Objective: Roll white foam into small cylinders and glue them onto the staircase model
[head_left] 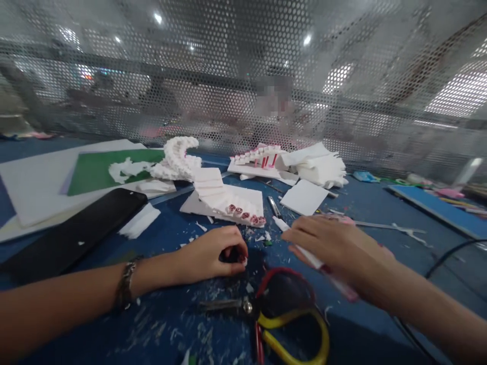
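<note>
My left hand (215, 253) rests on the blue table with thumb and fingertips pinched together on a small white piece (244, 262), mostly hidden by the fingers. To the right, my right hand (338, 248), slightly blurred, is closed over a long white and pink tool (344, 290); its kind is hidden under the palm. Just beyond my hands stands a curved white paper model (213, 190) on a white base, with dark red rolled pieces (245, 215) along its lower edge. Scissors (291, 314) with red and yellow handles lie in front of me, blades pointing left.
A black phone-like slab (76, 233) lies left, near green sheet (106, 170). Behind are a white curled model (178, 157), another model with red posts (262, 159) and crumpled white paper (319, 165). A black cable (449, 253) runs at right. Perforated metal screen (213, 66) stands behind.
</note>
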Action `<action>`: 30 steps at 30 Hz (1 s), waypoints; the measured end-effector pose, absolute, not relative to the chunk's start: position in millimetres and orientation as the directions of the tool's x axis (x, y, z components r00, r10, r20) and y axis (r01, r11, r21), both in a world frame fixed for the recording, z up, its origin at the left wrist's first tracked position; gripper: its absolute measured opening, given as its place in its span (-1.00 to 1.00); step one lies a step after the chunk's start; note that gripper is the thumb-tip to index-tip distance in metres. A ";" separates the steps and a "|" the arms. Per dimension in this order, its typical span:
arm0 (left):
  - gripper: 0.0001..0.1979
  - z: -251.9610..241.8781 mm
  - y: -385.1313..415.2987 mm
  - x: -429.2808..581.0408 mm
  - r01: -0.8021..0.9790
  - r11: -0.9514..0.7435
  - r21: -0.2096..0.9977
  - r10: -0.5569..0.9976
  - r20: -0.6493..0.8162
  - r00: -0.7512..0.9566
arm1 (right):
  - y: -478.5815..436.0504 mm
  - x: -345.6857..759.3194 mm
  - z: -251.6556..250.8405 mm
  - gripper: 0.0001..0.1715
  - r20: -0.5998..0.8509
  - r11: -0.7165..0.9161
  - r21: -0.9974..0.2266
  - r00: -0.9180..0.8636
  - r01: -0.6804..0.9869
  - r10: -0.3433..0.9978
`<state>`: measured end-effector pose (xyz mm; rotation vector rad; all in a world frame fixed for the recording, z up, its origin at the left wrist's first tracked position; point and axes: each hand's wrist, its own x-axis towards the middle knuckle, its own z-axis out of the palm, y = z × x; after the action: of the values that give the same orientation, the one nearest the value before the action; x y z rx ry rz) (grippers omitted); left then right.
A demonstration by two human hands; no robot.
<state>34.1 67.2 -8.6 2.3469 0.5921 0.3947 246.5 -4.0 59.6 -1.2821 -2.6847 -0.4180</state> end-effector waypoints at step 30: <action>-0.91 16.2 79.5 5.9 -0.264 0.343 0.902 0.870 -0.199 0.451 | -2.6 374.7 23.0 -0.59 0.300 0.167 -0.093 -0.132 0.982 0.945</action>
<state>5.9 79.5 16.2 0.9340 0.7820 0.8431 374.7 -2.6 23.0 -1.8488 -2.1588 -0.1817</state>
